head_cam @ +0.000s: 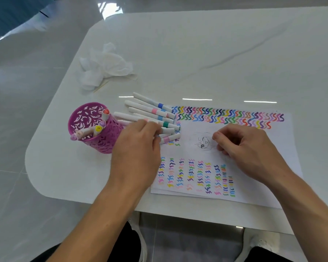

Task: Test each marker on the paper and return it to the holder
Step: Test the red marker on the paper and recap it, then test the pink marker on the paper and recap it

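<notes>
A purple cut-out holder point(102, 140) stands at the table's left and has several capped markers point(98, 128) in it. Just right of it, a pile of white markers point(151, 110) with coloured bands lies on the table and across the paper's left edge. My left hand point(138, 148) reaches into the near side of this pile, fingers curled on a white marker with a pink band point(169, 138). The white paper point(189, 129) is covered with coloured squiggles and a small pencil sketch. My right hand point(248, 148) rests on the paper with loosely curled fingers and holds nothing.
Crumpled white tissue point(104, 67) lies at the table's back left, with a thin stick beside it. The white table point(216, 53) has a rounded left corner and a near edge just below the paper. Grey tiled floor lies to the left.
</notes>
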